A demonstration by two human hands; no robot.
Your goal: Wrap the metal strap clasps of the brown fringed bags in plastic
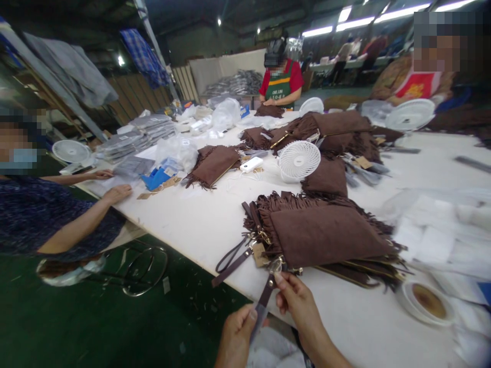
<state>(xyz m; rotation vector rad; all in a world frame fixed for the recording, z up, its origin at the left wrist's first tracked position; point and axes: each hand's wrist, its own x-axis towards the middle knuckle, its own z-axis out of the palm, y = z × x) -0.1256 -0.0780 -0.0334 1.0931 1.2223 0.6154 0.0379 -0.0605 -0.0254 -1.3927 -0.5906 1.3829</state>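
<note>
My left hand [238, 324] pinches the low end of a brown strap [266, 291], and my right hand [294, 295] pinches it near the metal clip [276, 265]. Clear plastic [261, 313] seems to cover its low part only, so I think wrapping is part done. Just past it, beside the bag pile [330, 232], other straps [232, 267] look bare, maybe left to do.

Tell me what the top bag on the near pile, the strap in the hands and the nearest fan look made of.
Bag: probably suede or suede-like fabric; matte brown with soft cut fringe. Strap: possibly leather or imitation; dark, smooth, partly under seemingly clear film. Fan: likely moulded plastic; white, with thin even ribs.
</note>
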